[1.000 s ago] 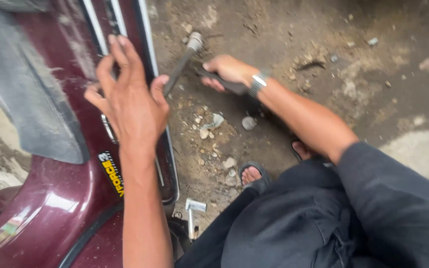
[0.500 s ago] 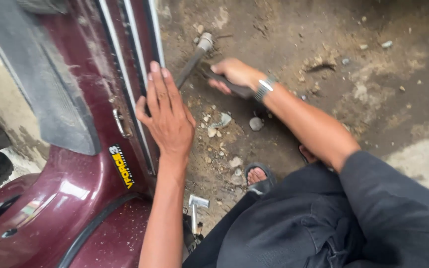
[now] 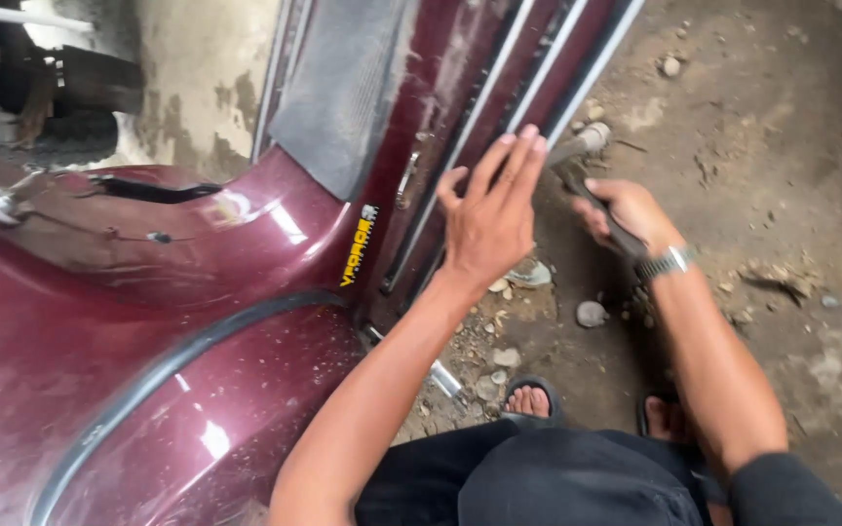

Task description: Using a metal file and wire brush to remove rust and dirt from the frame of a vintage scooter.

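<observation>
Bare, stony dirt ground (image 3: 782,146) lies under you, and you are crouched on it, sandalled toes (image 3: 530,399) showing at six o'clock just past your dark trousers (image 3: 557,482). A short metal tube (image 3: 443,377) lies in the rubble beside that foot. Up at ten o'clock from your knees the maroon scooter body (image 3: 148,321) rests on its side, its footboard edge turned toward you. Your left hand (image 3: 489,219) lies flat against that edge, fingers (image 3: 514,161) stretched long and close together over the chrome trim strips (image 3: 538,88), seemingly to steady the panel. At one o'clock your right hand (image 3: 626,214), a metal watch (image 3: 665,261) on the wrist, is closed around the dark grip of a hammer (image 3: 577,156), whose grey head sits near the trim, just past your left fingertips. Loose stones (image 3: 592,314) lie scattered between your hands and feet.
</observation>
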